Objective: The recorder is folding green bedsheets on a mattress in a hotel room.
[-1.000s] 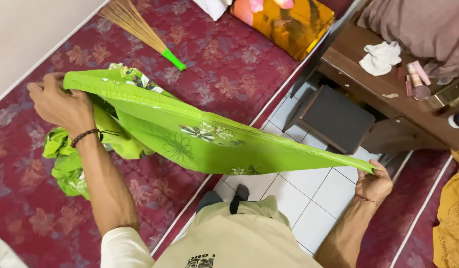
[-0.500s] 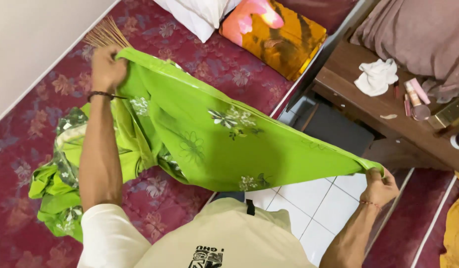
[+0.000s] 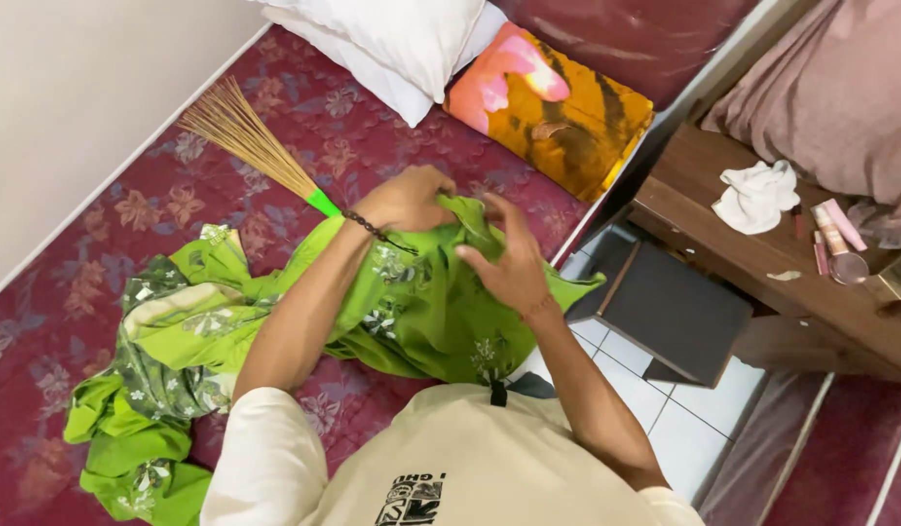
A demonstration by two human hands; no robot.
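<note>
Maroon mattress point(image 3: 100, 292): both hands' fingers pinch green cloth point(image 3: 412, 312); broom point(image 3: 251, 146), pillows point(image 3: 392, 44) beyond.

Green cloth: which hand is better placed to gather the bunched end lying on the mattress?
Left hand, probably: the bunched part of the green cloth lies on its side; the right hand is over the floor side.

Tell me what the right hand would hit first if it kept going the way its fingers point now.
The right hand points up-left toward the left hand, so it would likely meet the bunched green cloth both hands grip, then the left hand; depth is hard to judge.
</note>
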